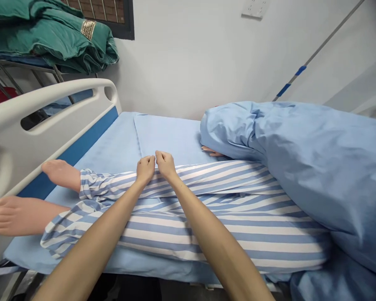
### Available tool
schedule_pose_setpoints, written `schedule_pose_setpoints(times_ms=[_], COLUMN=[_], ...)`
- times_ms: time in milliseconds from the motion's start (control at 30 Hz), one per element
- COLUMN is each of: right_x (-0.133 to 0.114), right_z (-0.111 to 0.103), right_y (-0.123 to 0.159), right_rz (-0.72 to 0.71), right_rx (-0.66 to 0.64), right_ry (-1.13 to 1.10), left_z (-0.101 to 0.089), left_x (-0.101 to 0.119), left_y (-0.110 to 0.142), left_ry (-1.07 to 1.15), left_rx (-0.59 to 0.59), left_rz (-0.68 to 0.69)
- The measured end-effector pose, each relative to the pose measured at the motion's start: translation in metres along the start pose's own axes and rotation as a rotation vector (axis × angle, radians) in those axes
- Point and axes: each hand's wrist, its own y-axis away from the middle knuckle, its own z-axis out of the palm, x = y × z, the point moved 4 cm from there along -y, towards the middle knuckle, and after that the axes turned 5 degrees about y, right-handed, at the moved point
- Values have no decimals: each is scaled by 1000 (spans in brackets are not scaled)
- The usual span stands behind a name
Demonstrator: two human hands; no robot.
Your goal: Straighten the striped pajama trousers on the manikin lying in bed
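Both arms reach across a figure, apparently a nursing manikin, lying in blue-and-white striped trousers (225, 225). My left hand (146, 168) is a closed fist over the far trouser leg. Right beside it, nearly touching, my right hand (165, 164) is also closed, at that leg's far edge. Whatever is inside the fists is hidden; trouser fabric and the light blue sheet (169, 133) lie around them. The bare feet (17, 215) point left. Part of the manikin's hand (211, 150) shows under a blue quilt (313, 154), which covers the upper body.
At the left stands the bed's white end board (59, 94) with a blue strip. Behind it, folded green bedding (56, 39) rests on a metal frame. A white wall (181, 67) runs along the far side, with a pole (319, 48) leaning at the right.
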Motion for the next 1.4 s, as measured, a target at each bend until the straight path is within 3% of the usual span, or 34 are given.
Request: schedule_pose_setpoints(times_ms=[100, 267, 433, 567, 700, 833, 1000, 1167, 1267, 1400], right_x=[8, 19, 30, 49, 60, 67, 66, 90, 102, 116], right_z=[-16, -41, -77, -103, -132, -149, -173, -186, -202, -226], right_y=[-1, -1, -6, -10, -11, -9, -11, -8, -10, -10], right_rz=[-6, 5, -19, 25, 43, 50, -38, -6, 9, 109], right_rx=[27, 17, 67, 67, 190, 124, 186, 128, 247, 379], right_ry=[43, 75, 143, 134, 93, 123, 183, 268, 263, 351], left_z=[15, 37, 55, 88, 121, 141, 163, 182, 197, 210], left_x=[1, 12, 26, 45, 56, 72, 80, 97, 101, 86], left_y=[2, 11, 14, 22, 36, 39, 42, 43, 43, 46], left_ry=[36, -62, -51, 113, 79, 110, 53, 61, 13, -126], left_rx=[43, -30, 8, -41, -88, -56, -112, -121, -163, -218], left_rz=[-53, -11, -68, -36, -45, 10, 25, 94, 124, 76])
